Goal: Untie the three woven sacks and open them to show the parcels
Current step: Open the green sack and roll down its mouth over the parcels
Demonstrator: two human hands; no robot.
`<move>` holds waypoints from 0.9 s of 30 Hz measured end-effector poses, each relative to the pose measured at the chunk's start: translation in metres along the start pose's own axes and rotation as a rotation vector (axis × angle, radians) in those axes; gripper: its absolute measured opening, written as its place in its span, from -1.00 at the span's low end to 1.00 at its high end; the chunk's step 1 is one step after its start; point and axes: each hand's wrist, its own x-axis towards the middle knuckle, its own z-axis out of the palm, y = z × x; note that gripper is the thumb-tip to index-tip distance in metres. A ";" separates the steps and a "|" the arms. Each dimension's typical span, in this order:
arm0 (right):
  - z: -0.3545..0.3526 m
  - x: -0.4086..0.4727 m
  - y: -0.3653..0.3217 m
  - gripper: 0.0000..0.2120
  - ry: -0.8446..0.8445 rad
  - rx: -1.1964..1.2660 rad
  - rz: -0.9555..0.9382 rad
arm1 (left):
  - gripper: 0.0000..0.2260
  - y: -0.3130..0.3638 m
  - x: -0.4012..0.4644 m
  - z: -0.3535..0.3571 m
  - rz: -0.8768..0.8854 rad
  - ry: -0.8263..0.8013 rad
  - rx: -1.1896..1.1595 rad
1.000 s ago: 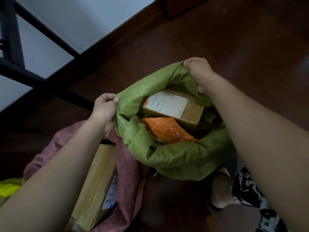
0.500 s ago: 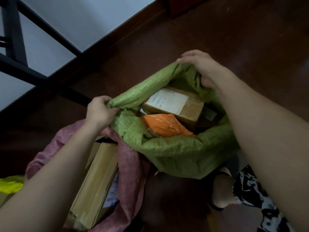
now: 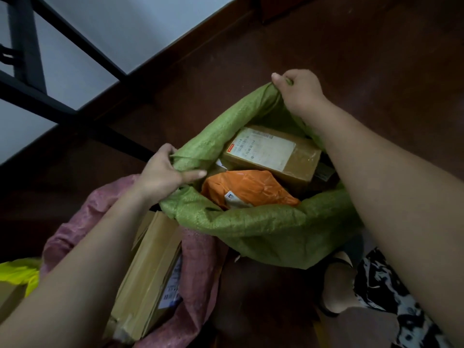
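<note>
A green woven sack [image 3: 263, 232] stands open in the middle of the dark floor. My left hand [image 3: 160, 174] grips its left rim, and my right hand [image 3: 298, 92] grips the far rim, holding it up. Inside lie a brown cardboard parcel [image 3: 298, 162] with a white label and an orange plastic parcel [image 3: 246, 187]. To the left, a pink woven sack [image 3: 198, 262] lies open with a long cardboard box [image 3: 148, 267] inside. A yellow sack [image 3: 15, 272] shows at the left edge, mostly cut off.
A black metal frame [image 3: 30, 59] stands against the pale wall at the upper left. My foot in a sandal [image 3: 336, 292] and patterned clothing [image 3: 391, 302] are at the lower right. Dark wooden floor [image 3: 376, 59] stretches beyond the sacks.
My right hand has closed on the far rim and lifted it. My left hand has shifted its hold on the left rim, thumb now pointing inward. The sack's mouth is wider.
</note>
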 end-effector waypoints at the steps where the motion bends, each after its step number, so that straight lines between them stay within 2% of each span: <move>1: 0.002 0.002 0.001 -0.58 0.017 0.028 0.028 | -0.51 -0.004 0.004 -0.001 0.068 0.075 0.175; 3: 0.005 0.005 0.004 -0.58 0.048 0.078 0.101 | -0.55 -0.011 0.010 -0.006 0.076 0.162 0.337; 5: 0.006 0.007 0.008 -0.56 0.069 0.125 0.156 | -0.53 -0.019 0.010 -0.009 -0.044 0.229 0.346; 8: 0.006 0.009 0.009 -0.54 0.068 0.130 0.176 | -0.61 -0.023 0.002 -0.008 -0.232 0.234 -0.031; 11: 0.008 0.008 0.008 -0.55 0.069 0.189 0.191 | -0.82 -0.023 -0.003 -0.005 -0.328 0.097 -0.505; 13: 0.008 0.008 0.007 -0.60 0.072 0.204 0.190 | -0.91 -0.027 -0.001 -0.004 -0.374 0.018 -0.728; 16: 0.009 0.004 0.009 -0.63 0.079 0.176 0.144 | -0.81 -0.030 0.001 0.005 -0.500 -0.013 -0.913; 19: 0.006 -0.003 0.012 -0.72 0.086 0.101 0.059 | -0.71 -0.020 0.000 0.017 -0.618 0.069 -0.889; 22: -0.004 -0.012 0.016 -0.52 0.054 -0.020 0.023 | -0.65 -0.011 -0.001 0.019 -0.643 0.137 -0.813; 25: -0.013 -0.030 0.022 -0.42 0.121 -0.140 0.047 | -0.61 -0.006 -0.005 0.017 -0.581 0.175 -0.759; 27: -0.016 -0.048 0.028 -0.40 0.200 -0.203 0.081 | -0.48 -0.007 -0.012 0.020 -0.526 0.198 -0.687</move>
